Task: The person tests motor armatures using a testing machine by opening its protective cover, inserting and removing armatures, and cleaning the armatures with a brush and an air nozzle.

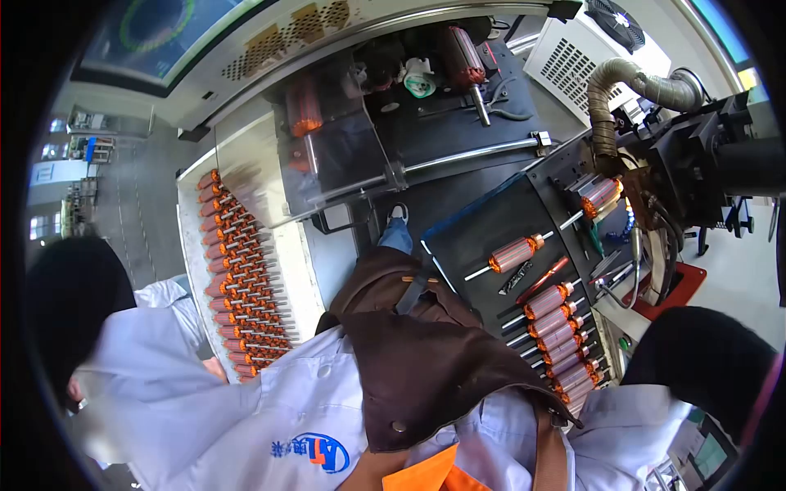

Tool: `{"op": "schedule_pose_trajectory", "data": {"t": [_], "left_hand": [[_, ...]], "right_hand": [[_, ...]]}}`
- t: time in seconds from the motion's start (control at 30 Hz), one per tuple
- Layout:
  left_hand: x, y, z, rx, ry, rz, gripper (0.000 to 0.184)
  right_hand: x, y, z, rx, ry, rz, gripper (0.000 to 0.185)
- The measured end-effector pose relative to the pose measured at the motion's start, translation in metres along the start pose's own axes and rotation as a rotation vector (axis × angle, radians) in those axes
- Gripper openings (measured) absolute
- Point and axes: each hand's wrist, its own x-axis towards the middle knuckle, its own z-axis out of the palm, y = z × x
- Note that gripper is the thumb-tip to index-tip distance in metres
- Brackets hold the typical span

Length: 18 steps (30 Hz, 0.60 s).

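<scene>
Neither my left hand nor my right hand can be made out. My light blue sleeves spread to both lower sides, partly behind large dark shapes. A brown apron covers my front. On the dark bench mat at the right, one copper-wound rotor lies alone beside a red-handled tool. Below them several more rotors lie in a row. Another rotor sits at the fixture on the right. Many orange-ended rotors fill the white tray at the left.
A machine with a clear cover and a metal rail stands ahead, with a rotor inside. A ribbed hose bends down at the right, above a red tray. Someone's light clothing shows beyond the left tray.
</scene>
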Motion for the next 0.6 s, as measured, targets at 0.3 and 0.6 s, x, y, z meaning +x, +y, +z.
{"op": "schedule_pose_trajectory", "data": {"t": [0.3, 0.6], "left_hand": [[0.035, -0.105, 0.007, 0.037, -0.076, 0.062, 0.06], [0.045, -0.075, 0.105, -0.266, -0.102, -0.49, 0.076]], "right_hand": [[0.038, 0.12, -0.041, -0.768, 0.107, 0.1, 0.033], [0.035, 0.257, -0.079, -0.858, 0.103, 0.151, 0.038]]}}
